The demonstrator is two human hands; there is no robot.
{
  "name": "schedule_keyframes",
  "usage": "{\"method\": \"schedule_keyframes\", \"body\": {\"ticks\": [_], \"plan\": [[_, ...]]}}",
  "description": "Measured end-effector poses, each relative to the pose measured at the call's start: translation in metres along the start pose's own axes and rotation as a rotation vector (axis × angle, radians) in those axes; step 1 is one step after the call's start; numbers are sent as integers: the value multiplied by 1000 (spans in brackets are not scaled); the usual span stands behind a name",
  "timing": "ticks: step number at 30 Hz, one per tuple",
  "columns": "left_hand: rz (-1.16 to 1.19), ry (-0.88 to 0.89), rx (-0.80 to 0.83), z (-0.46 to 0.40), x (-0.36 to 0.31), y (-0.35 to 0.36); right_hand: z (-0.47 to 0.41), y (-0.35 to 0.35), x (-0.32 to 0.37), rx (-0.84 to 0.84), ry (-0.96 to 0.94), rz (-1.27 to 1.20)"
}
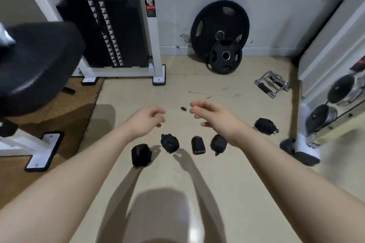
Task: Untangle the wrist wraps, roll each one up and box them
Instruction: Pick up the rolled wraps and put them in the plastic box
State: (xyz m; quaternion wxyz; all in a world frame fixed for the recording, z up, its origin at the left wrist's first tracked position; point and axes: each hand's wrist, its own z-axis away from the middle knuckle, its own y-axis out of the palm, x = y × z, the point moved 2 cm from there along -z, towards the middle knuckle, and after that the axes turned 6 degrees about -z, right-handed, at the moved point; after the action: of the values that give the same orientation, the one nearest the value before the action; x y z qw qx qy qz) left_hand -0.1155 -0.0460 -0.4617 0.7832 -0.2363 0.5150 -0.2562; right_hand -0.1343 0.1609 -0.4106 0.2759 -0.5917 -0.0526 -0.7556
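Note:
Several rolled black wrist wraps lie on the beige floor: one at the left (141,155), one beside it (169,142), a narrow one (198,145), one half under my right wrist (218,143), and a looser bundle farther right (264,126). My left hand (145,120) and my right hand (212,115) hover above the floor beyond the rolls, fingers loosely curled, holding nothing. No box is in view.
A white cable machine with a black weight stack (110,31) stands at the back left. Two black weight plates (220,31) lean on the wall. A chrome row handle (271,84) lies on the floor. A black padded seat (33,65) juts in at left, and a white rack foot (305,150) stands at right.

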Motion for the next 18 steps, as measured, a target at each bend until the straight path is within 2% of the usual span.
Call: {"method": "schedule_keyframes", "body": {"ticks": [2, 4, 9, 14, 18], "plan": [[-14, 57, 8, 45, -74, -44, 36, -35, 64, -39, 9, -45], [-39, 110, 29, 94, -136, -87, 74, -60, 126, -57, 18, 30], [-19, 70, -9, 213, -237, -169, 168, -78, 260, 11, 35, 267], [93, -22, -76, 304, -270, -200, 227, -67, 342, 166, -66, 613], [151, -125, -199, 364, -252, -218, 251, -20, 384, 301, -187, 724]]}}
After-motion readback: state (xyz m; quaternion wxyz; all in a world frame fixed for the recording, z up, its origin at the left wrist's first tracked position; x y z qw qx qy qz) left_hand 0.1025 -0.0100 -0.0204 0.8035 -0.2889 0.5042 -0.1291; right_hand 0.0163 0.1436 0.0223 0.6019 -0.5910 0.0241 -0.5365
